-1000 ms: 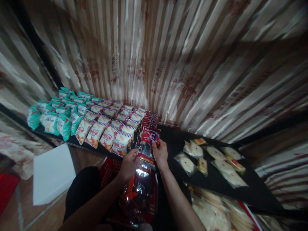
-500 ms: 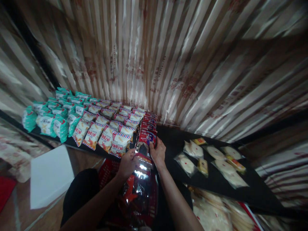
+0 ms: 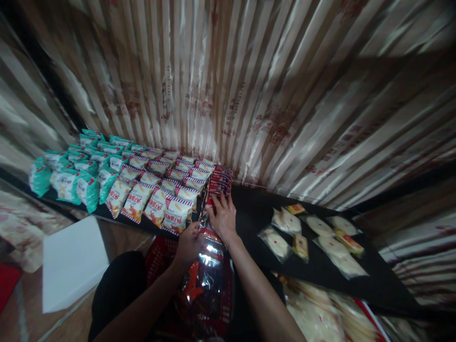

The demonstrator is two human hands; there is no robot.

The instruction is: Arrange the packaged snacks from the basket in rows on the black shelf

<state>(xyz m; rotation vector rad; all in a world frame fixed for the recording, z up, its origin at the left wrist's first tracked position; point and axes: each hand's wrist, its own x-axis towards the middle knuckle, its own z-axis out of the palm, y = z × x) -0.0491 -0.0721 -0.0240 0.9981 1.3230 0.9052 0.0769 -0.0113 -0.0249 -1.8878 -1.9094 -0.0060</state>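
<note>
A row of red snack packets lies on the black shelf, just right of the white snack bags. On the front packets rests my right hand, palm down with its fingers spread. My left hand is closed at the upper left edge of a large shiny clear plastic bag. Through that bag show red and dark contents, and it sits in front of the shelf between my forearms. The bag's mouth is partly hidden by my hands.
Several teal snack bags stand at the shelf's left end. Wrapped round flatbreads and small yellow packs lie on the right of the black shelf. A white box is on the floor, lower left. Pleated curtain hangs behind.
My right hand has moved up and left from the front packet's right edge, now lying flat on the red packets, which are pressed back. My left hand stays at the bag.
</note>
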